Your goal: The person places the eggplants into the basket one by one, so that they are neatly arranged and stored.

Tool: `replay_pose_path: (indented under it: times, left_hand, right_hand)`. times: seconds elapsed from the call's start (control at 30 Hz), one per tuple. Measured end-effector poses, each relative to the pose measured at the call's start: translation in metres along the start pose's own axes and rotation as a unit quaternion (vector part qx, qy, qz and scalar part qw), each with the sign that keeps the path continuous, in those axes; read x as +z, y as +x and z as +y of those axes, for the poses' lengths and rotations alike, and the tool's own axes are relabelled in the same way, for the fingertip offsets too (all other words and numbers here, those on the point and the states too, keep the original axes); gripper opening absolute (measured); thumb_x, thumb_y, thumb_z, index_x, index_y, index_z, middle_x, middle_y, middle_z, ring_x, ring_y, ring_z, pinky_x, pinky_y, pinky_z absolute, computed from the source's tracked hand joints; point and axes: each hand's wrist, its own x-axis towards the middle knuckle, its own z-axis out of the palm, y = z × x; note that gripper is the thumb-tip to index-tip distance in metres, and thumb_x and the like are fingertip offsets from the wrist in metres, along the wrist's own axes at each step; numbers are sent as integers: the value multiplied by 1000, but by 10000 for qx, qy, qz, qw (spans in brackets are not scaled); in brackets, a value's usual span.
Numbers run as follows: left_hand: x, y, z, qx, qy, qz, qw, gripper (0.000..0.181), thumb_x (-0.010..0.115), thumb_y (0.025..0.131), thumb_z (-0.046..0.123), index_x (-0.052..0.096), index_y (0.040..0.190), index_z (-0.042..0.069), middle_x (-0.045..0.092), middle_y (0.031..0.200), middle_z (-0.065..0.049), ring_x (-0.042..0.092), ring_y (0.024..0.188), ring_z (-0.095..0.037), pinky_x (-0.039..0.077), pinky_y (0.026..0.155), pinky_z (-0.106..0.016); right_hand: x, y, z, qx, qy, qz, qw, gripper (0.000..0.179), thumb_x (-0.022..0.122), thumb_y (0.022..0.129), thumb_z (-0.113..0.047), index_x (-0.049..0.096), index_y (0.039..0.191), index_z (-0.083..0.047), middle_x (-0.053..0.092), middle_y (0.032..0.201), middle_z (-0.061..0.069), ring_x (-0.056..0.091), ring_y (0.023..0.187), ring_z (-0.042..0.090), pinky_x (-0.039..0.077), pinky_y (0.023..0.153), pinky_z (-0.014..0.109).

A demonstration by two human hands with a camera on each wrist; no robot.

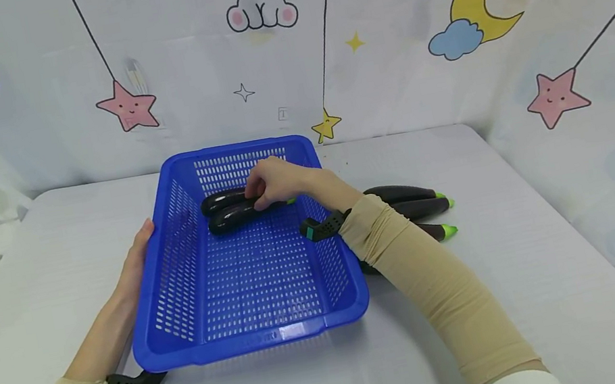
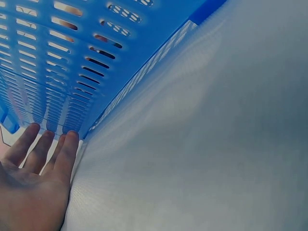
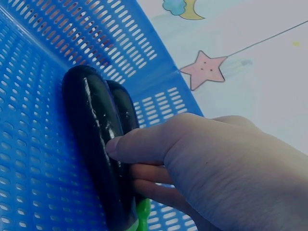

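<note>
Two glossy dark purple eggplants lie side by side in the far part of a blue perforated plastic basket (image 1: pixel 266 345). My right hand (image 1: pixel 279 180) reaches in over the basket's right side and pinches the nearer eggplant (image 1: pixel 232 218), thumb on its top. In the right wrist view its fingers pass in front of the farther eggplant (image 3: pixel 124 103); their tips are partly hidden behind the nearer one. Outside the basket's left wall, my left hand (image 2: pixel 41 187) has its fingers extended, with fingertips against the blue wall in the left wrist view.
Several more eggplants (image 1: pixel 418 208) with green stem ends lie on the white table (image 1: pixel 523 291), right of the basket and partly covered by my right arm. Behind the table hangs a white cloth (image 1: pixel 185 56) printed with stars and moons.
</note>
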Motion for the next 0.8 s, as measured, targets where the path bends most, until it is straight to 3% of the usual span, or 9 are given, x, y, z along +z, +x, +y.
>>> replay_pose_path:
  times: [0.47, 0.8]
  left_hand:
    - [1, -2, 2, -79, 113, 132, 9998, 77, 28, 101, 61, 5, 161, 18, 55, 130, -4, 62, 107, -16, 56, 84, -35]
    - [1, -1, 1, -25, 204, 94, 9997, 77, 27, 102, 61, 2, 161, 17, 54, 130, -3, 61, 107, -15, 56, 84, -34]
  right_hand:
    - [-3, 0, -1, -49, 270, 53, 9996, 25, 76, 90, -15, 73, 113, -6, 72, 106, 5, 65, 96, 14, 51, 88, 27]
    - [-28, -7, -13, -94, 126, -254, 9996, 31, 75, 92, -18, 71, 119, -5, 71, 114, 7, 65, 101, 13, 52, 91, 27]
